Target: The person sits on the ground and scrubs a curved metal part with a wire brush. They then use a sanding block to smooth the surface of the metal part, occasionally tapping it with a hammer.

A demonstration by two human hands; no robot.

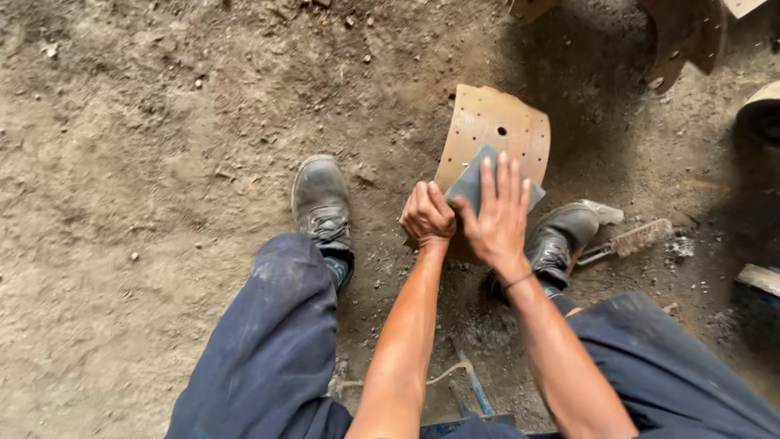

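A curved rusty metal plate [496, 126] with small holes stands on the dirt ground between my feet. My left hand [426, 215] is closed on the plate's near left edge. My right hand [497, 213] lies flat, fingers spread, pressing a grey sheet of abrasive paper [473, 180] against the plate's face.
My dark boots [322, 203] [562, 234] flank the plate. A wire brush [632, 241] lies on the ground to the right of the right boot. More rusty curved metal parts [686, 36] sit at the top right. A blue metal frame [475, 398] shows below my arms.
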